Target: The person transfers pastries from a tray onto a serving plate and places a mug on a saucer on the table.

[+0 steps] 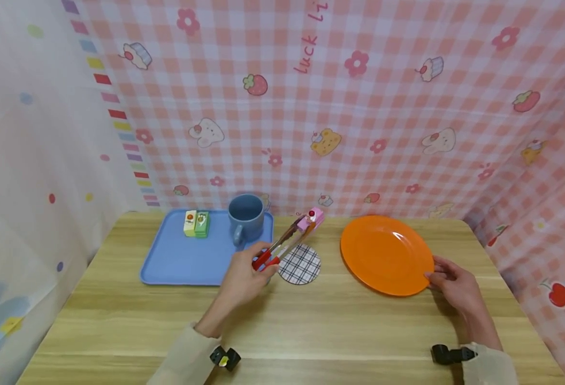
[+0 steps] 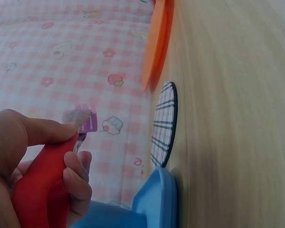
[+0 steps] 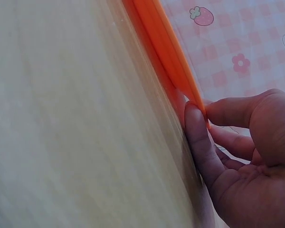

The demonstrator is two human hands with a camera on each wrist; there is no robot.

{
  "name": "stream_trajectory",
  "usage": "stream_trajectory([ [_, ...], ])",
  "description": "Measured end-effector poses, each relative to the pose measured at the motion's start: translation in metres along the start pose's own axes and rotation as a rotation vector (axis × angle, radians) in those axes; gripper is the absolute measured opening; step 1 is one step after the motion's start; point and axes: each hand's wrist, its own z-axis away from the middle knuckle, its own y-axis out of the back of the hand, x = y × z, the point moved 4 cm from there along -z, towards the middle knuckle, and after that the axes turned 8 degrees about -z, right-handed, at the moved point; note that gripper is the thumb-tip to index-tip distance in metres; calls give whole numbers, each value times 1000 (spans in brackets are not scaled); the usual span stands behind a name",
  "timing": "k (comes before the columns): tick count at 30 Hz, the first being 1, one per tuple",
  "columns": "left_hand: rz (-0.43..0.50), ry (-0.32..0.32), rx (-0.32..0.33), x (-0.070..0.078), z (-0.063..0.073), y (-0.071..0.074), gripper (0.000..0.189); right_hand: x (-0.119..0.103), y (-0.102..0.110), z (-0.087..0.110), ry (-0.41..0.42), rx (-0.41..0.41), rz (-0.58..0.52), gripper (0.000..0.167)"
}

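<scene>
My left hand (image 1: 245, 275) grips red-handled tongs (image 1: 284, 243). Between the tongs' tips is a small pink toy cake (image 1: 311, 218) with a red cherry on top, held up above the table near the back. In the left wrist view the red handle (image 2: 43, 183) lies across the palm, and the pink cake (image 2: 80, 118) shows blurred beyond the fingers. Over on the right, my right hand (image 1: 457, 286) pinches the near right rim of an orange plate (image 1: 386, 255). Thumb and fingers meet at the plate's edge (image 3: 180, 61) in the right wrist view.
A blue tray (image 1: 181, 264) at the left bears a yellow cake block (image 1: 190, 223), a green one (image 1: 202, 224) and a blue-grey mug (image 1: 246, 216). Between tray and plate lies a round plaid coaster (image 1: 302, 266). A checked curtain (image 1: 311, 107) hangs behind the wooden table (image 1: 321, 331).
</scene>
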Motion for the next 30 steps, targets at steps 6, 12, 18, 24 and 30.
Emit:
stream_trajectory([
  [6,-15,-33,-11,4,-8,-9,40,-1,3,1,-3,-5,-1,66],
  [12,-34,-24,-29,6,-12,-18,42,0,1,1,-16,-3,-18,67],
  [18,-38,-21,-55,8,-15,-28,44,1,0,1,-17,10,-23,66],
  [24,-57,-15,-67,9,-20,-36,45,1,-1,-1,-24,16,-13,66],
  [30,-66,-22,-88,12,-24,-44,41,-2,0,-1,-12,17,-2,66],
])
